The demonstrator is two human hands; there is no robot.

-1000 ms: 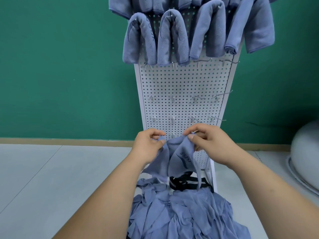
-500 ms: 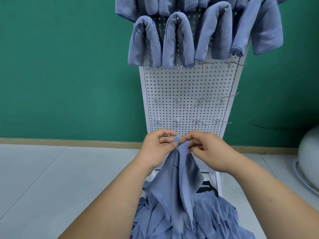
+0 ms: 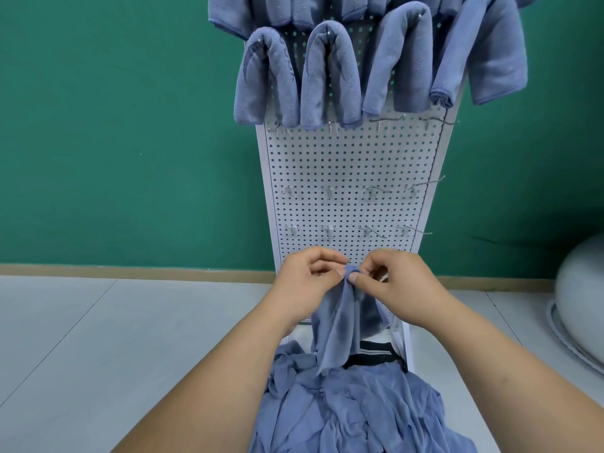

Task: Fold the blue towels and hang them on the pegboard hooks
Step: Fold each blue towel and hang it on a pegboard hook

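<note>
Towel (image 3: pixel 340 325) hangs at lower centre of frame, its top corner pinched between left hand (image 3: pixel 307 282) and right hand (image 3: pixel 398 286) — fingertips of both meet on that corner. Cloth drapes down between the wrists onto the blue towel heap (image 3: pixel 353 407). Pegboard (image 3: pixel 346 178) stands behind — folded towels (image 3: pixel 327 76) on upper hooks.

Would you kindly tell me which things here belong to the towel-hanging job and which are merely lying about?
Job: held towel, left hand, right hand, towel pile, pegboard, empty hooks, hung towels.
Lying about: white rounded object.
</note>
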